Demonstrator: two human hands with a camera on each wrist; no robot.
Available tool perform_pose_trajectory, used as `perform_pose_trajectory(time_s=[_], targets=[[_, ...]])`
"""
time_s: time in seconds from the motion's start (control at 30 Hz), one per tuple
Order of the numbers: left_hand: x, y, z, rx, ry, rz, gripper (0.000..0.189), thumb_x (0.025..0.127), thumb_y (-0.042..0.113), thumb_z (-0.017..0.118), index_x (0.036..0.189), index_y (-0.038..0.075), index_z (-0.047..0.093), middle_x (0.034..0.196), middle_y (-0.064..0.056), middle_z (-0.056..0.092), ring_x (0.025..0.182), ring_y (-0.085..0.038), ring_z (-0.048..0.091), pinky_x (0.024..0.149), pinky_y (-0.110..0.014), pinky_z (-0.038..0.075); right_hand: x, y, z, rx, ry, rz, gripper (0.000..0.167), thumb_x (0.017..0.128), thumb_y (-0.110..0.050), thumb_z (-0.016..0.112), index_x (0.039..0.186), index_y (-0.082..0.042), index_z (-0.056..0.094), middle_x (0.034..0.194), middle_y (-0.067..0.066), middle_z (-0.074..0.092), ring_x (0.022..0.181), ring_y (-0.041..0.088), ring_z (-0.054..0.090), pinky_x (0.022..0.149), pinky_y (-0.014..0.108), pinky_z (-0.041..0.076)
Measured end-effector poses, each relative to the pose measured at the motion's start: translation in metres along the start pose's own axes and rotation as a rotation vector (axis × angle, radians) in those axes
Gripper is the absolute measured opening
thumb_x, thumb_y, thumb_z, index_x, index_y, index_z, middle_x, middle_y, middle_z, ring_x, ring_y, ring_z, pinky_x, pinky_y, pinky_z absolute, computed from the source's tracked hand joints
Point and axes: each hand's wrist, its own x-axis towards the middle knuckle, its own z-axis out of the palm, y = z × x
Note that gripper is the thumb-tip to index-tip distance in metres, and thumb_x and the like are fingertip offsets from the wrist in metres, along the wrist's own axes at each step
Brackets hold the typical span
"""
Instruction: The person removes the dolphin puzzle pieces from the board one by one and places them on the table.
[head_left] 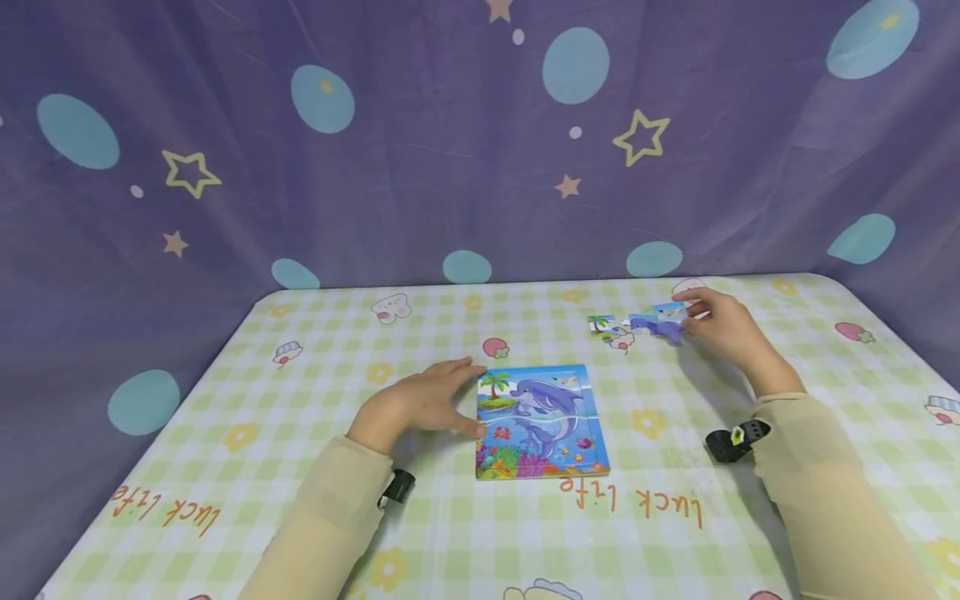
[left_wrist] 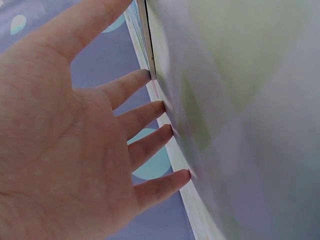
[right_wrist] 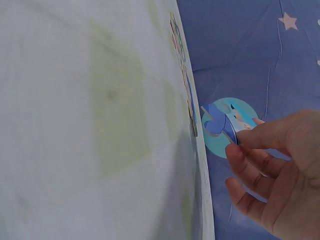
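Note:
A dolphin picture puzzle board [head_left: 551, 421] lies on the table. My left hand [head_left: 420, 404] is at its left edge, thumb and fingers spread and fairly straight; in the left wrist view the fingertips [left_wrist: 165, 131] touch the tablecloth and one meets the board's edge. At the back right, my right hand [head_left: 723, 329] pinches a jigsaw piece [right_wrist: 240, 116] between thumb and fingers, raised off the table in the right wrist view. It has blue dolphin and bird print. Beside and below it lie a purple dolphin piece [head_left: 642, 325] and a palm-tree piece [head_left: 600, 325].
A green-checked tablecloth [head_left: 315, 400] with fruit and flower prints covers the table. Behind it hangs a purple curtain [head_left: 420, 183] with stars and teal ovals. Small black cameras [head_left: 729, 444] sit on both wrists.

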Motion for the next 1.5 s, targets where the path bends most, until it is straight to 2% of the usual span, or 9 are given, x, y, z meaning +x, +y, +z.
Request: perform_pose_trajectory(time_s=[0.13, 0.3, 0.5, 0.73, 0.83, 0.93, 1.07, 1.23, 1.5], targets=[[-0.002, -0.001, 0.000, 0.004, 0.000, -0.007, 0.094, 0.081, 0.051, 0.077, 0.157, 0.021, 0.031, 0.164, -0.005, 0.018, 0.149, -0.028, 0.017, 0.117, -0.055, 0.022, 0.001, 0.004, -0.001, 0.009, -0.011, 0.018, 0.042, 0.094, -0.001, 0.056, 0.135, 0.008, 0.052, 0.113, 0.035, 0.060, 0.102, 0.047, 0.061, 0.079, 0.049, 0.052], [-0.003, 0.000, -0.001, -0.005, 0.000, -0.005, 0.093, 0.082, 0.050, 0.076, 0.157, 0.021, 0.030, 0.165, -0.004, 0.017, 0.150, -0.028, 0.016, 0.117, -0.055, 0.022, -0.001, 0.009, -0.004, 0.005, -0.006, 0.054, 0.043, 0.094, -0.002, 0.056, 0.135, 0.009, 0.048, 0.113, 0.037, 0.060, 0.096, 0.046, 0.063, 0.077, 0.047, 0.051], [-0.004, 0.002, -0.001, -0.007, -0.005, 0.005, 0.094, 0.082, 0.049, 0.076, 0.157, 0.020, 0.029, 0.165, -0.005, 0.017, 0.150, -0.028, 0.016, 0.117, -0.054, 0.023, -0.004, 0.011, -0.004, 0.025, -0.004, 0.110, 0.044, 0.095, -0.002, 0.056, 0.137, 0.008, 0.049, 0.112, 0.035, 0.062, 0.082, 0.036, 0.069, 0.065, 0.032, 0.052], [-0.002, 0.002, -0.003, -0.002, -0.003, 0.002, 0.094, 0.081, 0.049, 0.077, 0.157, 0.020, 0.030, 0.165, -0.005, 0.016, 0.150, -0.028, 0.015, 0.117, -0.053, 0.021, -0.001, 0.018, -0.006, 0.049, -0.032, 0.157, 0.045, 0.098, -0.005, 0.053, 0.141, 0.007, 0.047, 0.115, 0.036, 0.062, 0.081, 0.031, 0.070, 0.068, 0.034, 0.053], [-0.002, 0.002, -0.004, -0.001, 0.001, 0.004, 0.094, 0.082, 0.049, 0.077, 0.157, 0.021, 0.030, 0.165, -0.005, 0.016, 0.150, -0.028, 0.015, 0.117, -0.053, 0.021, 0.002, 0.019, -0.008, 0.059, -0.055, 0.179, 0.048, 0.097, -0.004, 0.055, 0.141, 0.009, 0.045, 0.117, 0.037, 0.059, 0.078, 0.024, 0.070, 0.068, 0.031, 0.054], [-0.001, 0.001, -0.002, -0.005, 0.001, 0.000, 0.094, 0.081, 0.050, 0.077, 0.157, 0.021, 0.030, 0.165, -0.004, 0.017, 0.150, -0.028, 0.015, 0.117, -0.054, 0.021, 0.003, 0.018, -0.009, 0.064, -0.073, 0.195, 0.051, 0.093, -0.002, 0.057, 0.141, 0.010, 0.045, 0.113, 0.035, 0.059, 0.074, 0.017, 0.067, 0.064, 0.026, 0.052], [-0.001, 0.002, 0.000, -0.003, -0.003, -0.006, 0.093, 0.081, 0.050, 0.077, 0.157, 0.022, 0.030, 0.165, -0.003, 0.017, 0.150, -0.027, 0.016, 0.117, -0.054, 0.022, 0.004, 0.019, -0.011, 0.036, -0.102, 0.189, 0.054, 0.088, -0.002, 0.058, 0.140, 0.011, 0.045, 0.109, 0.031, 0.060, 0.075, 0.014, 0.062, 0.063, 0.024, 0.049], [-0.002, 0.003, -0.001, 0.003, -0.003, -0.006, 0.094, 0.081, 0.050, 0.077, 0.157, 0.022, 0.030, 0.165, -0.003, 0.017, 0.150, -0.027, 0.016, 0.117, -0.054, 0.022, 0.006, 0.024, -0.013, 0.013, -0.145, 0.143, 0.057, 0.086, 0.000, 0.061, 0.137, 0.015, 0.043, 0.110, 0.035, 0.059, 0.078, 0.012, 0.055, 0.065, 0.020, 0.047], [-0.002, 0.004, -0.001, 0.009, -0.001, -0.011, 0.094, 0.081, 0.050, 0.077, 0.157, 0.022, 0.030, 0.165, -0.004, 0.017, 0.150, -0.027, 0.016, 0.117, -0.053, 0.022, 0.008, 0.024, -0.015, 0.009, -0.200, 0.164, 0.054, 0.089, -0.001, 0.062, 0.133, 0.021, 0.041, 0.114, 0.039, 0.053, 0.083, 0.023, 0.061, 0.065, 0.021, 0.048]])
